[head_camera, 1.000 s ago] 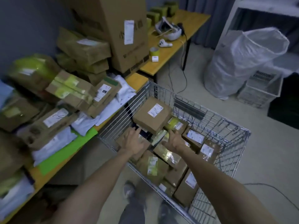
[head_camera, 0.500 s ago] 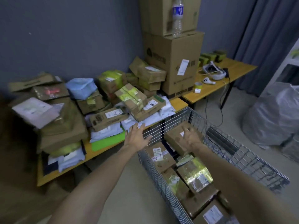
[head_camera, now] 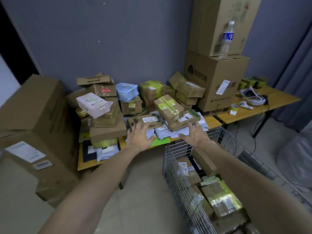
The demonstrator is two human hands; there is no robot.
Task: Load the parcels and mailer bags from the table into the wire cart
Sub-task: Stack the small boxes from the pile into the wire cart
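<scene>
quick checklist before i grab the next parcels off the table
1. Hands free: ok. Left hand and right hand are open, holding nothing.
2. Targets in reach: ok. Left fingers are at the labelled box, right fingers at the green-edged box.
3. Contact made: cannot tell.
4. Nothing stacked on the targets: not ok. A taped box lies on the green-edged box and may slide.
5. Cart close: ok. The cart stands by the table.
6. Room in cart: cannot tell. It holds parcels; the right arm hides part.
</scene>
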